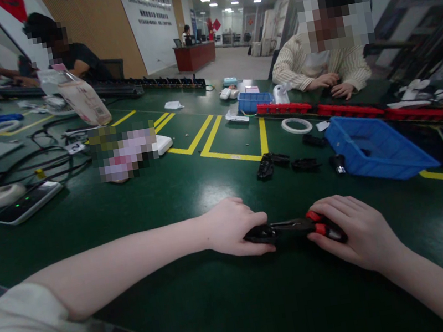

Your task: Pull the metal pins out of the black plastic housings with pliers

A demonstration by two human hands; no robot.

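My left hand [237, 228] is closed around a small black part [261, 234], whose exact kind I cannot make out. In my right hand [353, 229] is a pair of pliers [293, 225] with red and black handles, gripped by the handles. The pliers' long jaws point left and meet the end of the black part just above the green table. Several similar black pieces [266, 166] lie on the table beyond my hands. Part of the black piece is hidden by my left fingers.
A blue bin [378, 146] stands at the right, beside a small black and silver object [338, 164]. Red strips [347, 109] and a white ring [296, 126] lie behind. Left are a bottle [85, 100], cables and a white device [28, 203]. A person [322, 60] sits opposite.
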